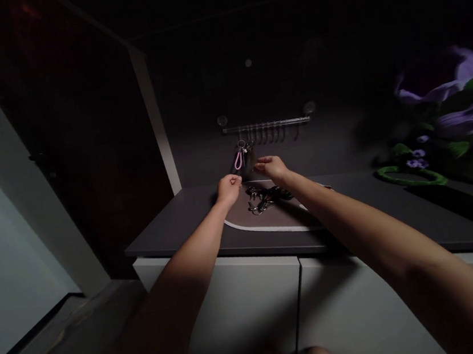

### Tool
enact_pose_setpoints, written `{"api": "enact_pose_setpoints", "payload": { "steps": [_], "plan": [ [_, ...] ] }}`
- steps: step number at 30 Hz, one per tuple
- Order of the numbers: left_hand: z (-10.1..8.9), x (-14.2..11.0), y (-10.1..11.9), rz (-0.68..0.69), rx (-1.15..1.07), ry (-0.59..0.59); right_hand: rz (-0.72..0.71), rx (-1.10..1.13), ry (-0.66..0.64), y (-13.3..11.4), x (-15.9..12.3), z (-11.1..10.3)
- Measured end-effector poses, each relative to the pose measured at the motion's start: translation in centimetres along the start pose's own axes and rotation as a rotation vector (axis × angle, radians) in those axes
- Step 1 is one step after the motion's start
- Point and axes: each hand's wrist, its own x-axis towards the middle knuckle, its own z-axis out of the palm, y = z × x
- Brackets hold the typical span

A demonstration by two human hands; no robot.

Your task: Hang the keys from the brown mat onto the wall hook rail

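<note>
The left hand (229,189) pinches narrowly at a pink-looped key fob (238,162) hanging from a hook rail (265,124), though the dim view makes the grip uncertain; the right hand (270,168) is half open, seemingly empty. The fob looks light and floppy, best taken at its metal ring (241,143), above a heavier key bunch (265,199) on a mat (241,217) on the counter (174,230)

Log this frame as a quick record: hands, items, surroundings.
left hand: left hand, fingers at pink loop strap; grip unclear in the dim light
right hand: right hand, raised, fingers apart, near the strap's ring
hanging from: metal hook rail
below hands: bunch of metal keys on white-edged brown mat
surface: dark countertop over white cabinet doors
wall: purple flower decal
</note>
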Motion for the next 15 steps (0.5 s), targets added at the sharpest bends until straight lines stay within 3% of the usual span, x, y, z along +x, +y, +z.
{"api": "enact_pose_setpoints", "payload": {
  "steps": [4,7,11,15],
  "plan": [
    [-0.2,-0.4,0.4,0.037,0.094,-0.001,0.007,0.002,0.006,-0.3,-2.0,-0.2],
    [-0.1,-0.9,0.7,-0.010,0.175,-0.010,-0.015,-0.043,-0.013,-0.5,-3.4,-0.3],
    [0.1,-1.0,1.6,-0.109,0.325,-0.066,-0.070,-0.235,-0.052,-0.4,-4.5,-0.8],
    [0.4,-0.1,2.7,-0.084,0.540,-0.137,-0.198,-0.506,-0.078,0.1,-5.1,-1.9]
  ]
}}
